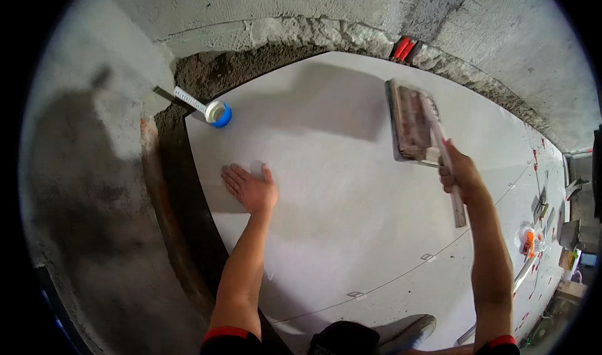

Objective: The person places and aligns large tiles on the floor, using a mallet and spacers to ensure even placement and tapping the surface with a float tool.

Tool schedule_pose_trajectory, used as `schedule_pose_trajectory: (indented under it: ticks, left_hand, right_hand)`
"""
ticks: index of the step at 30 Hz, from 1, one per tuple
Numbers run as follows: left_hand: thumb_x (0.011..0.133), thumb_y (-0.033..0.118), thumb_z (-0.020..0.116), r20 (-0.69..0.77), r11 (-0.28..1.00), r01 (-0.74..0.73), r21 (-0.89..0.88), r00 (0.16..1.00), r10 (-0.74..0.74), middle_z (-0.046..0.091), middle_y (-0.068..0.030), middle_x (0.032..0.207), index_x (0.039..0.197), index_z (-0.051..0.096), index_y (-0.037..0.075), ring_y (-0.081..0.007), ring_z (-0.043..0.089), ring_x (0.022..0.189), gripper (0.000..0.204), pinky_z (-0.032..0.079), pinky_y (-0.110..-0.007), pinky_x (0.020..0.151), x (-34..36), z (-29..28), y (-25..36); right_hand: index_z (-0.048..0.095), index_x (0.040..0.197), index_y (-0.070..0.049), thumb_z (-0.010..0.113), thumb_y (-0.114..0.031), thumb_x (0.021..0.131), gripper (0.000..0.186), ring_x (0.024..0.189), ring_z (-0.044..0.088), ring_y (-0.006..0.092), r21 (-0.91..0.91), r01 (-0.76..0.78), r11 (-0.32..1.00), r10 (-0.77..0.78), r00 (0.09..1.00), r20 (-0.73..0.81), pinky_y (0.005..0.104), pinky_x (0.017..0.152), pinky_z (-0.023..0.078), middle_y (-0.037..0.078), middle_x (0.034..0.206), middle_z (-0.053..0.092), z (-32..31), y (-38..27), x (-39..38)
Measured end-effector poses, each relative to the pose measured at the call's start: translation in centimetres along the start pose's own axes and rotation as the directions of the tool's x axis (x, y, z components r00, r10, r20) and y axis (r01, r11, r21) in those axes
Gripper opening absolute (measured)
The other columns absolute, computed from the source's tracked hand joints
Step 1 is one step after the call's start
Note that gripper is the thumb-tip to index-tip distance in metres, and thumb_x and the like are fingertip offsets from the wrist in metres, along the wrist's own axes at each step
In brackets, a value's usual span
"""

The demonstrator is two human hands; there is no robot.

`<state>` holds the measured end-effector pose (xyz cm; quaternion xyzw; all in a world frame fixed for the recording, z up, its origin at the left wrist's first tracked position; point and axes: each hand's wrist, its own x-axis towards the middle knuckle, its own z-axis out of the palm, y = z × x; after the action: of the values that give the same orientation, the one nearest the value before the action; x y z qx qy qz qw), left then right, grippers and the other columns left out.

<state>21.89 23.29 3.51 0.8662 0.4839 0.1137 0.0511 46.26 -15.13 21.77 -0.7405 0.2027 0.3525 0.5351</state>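
Included a blue-and-white roll (223, 118) with a pale strip (189, 99), near the left wall (69, 161) — also red handles (403, 48) at the foot of the far wall (326, 4). Showed an orange object (530, 243) at right — too small to identify.

Soft light pales the slab (338, 192) before me; broad shadows dim it and the left wall (66, 161). My block-headed tool (412, 122) blurs (slightly), and straight edges bow toward the black rim.

We have a large, pale, smooth tile (326, 195) lying flat before us; over its right-hand part we hold a block-headed tool (414, 123), brownish and blurred, its pale handle (459, 212) slanting toward us; whether the two touch, we cannot tell.
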Motion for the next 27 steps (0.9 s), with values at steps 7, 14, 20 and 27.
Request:
schedule_pose_trajectory:
  ticks: [7, 14, 20, 27]
  left_hand:
    - [0.095, 0.053, 0.049, 0.034, 0.999, 0.02, 0.048, 0.999, -0.022, 0.01, -0.0349, 0.16, 0.152, 0.013, -0.015, -0.0436, 0.007, 0.152, 0.096, 0.005, -0.049, 0.125, 0.5, 0.1, 0.4]
    - [0.096, 0.053, 0.052, -0.033, 0.994, -0.057, 0.094, 0.998, 0.06, 0.024, -0.0362, 0.156, 0.148, 0.025, -0.016, -0.049, 0.02, 0.148, 0.091, 0.017, -0.055, 0.121, 1.2, 1.3, -0.4]
    - [0.093, 0.05, 0.054, -0.024, 0.992, -0.046, 0.119, 0.998, 0.05, 0.031, -0.0343, 0.154, 0.146, 0.033, -0.014, -0.0469, 0.023, 0.147, 0.086, 0.016, -0.053, 0.122, 2.3, 1.5, -1.6]
    - [0.094, 0.049, 0.055, -0.068, 0.989, -0.144, 0.042, 0.987, 0.146, 0.024, -0.0341, 0.157, 0.147, 0.028, -0.015, -0.0465, 0.018, 0.149, 0.088, 0.014, -0.053, 0.123, 2.5, 2.0, -2.4]
  right_hand:
    - [0.05, 0.079, -0.017, 0.049, -0.061, 0.1, 0.049, 0.04, 0.03, 0.0027, 0.152, 0.576, 0.803, -0.492, 0.785, -0.376, 0.0202, 0.035, 0.022, -0.008, 0.057, 0.037, -10.6, -7.3, -9.2]
    - [0.053, 0.091, -0.004, 0.052, -0.048, 0.102, 0.045, 0.043, 0.045, 0.0155, -0.1, -0.108, 0.989, 0.086, 0.976, -0.202, 0.0337, 0.039, 0.04, 0.004, 0.058, 0.045, 1.6, 3.7, 4.1]
    - [0.048, 0.075, -0.01, 0.048, -0.06, 0.1, 0.055, 0.041, 0.037, 0.0119, -0.035, -0.048, 0.998, 0.053, 0.981, 0.184, 0.0292, 0.038, 0.031, -0.001, 0.058, 0.042, -0.2, 0.5, 1.8]
    - [0.057, 0.086, -0.019, 0.044, -0.063, 0.101, 0.048, 0.037, 0.028, 0.0027, -0.02, 0.482, 0.876, -0.367, 0.639, -0.676, 0.0189, 0.034, 0.022, -0.008, 0.051, 0.034, -6.8, -4.7, -5.6]
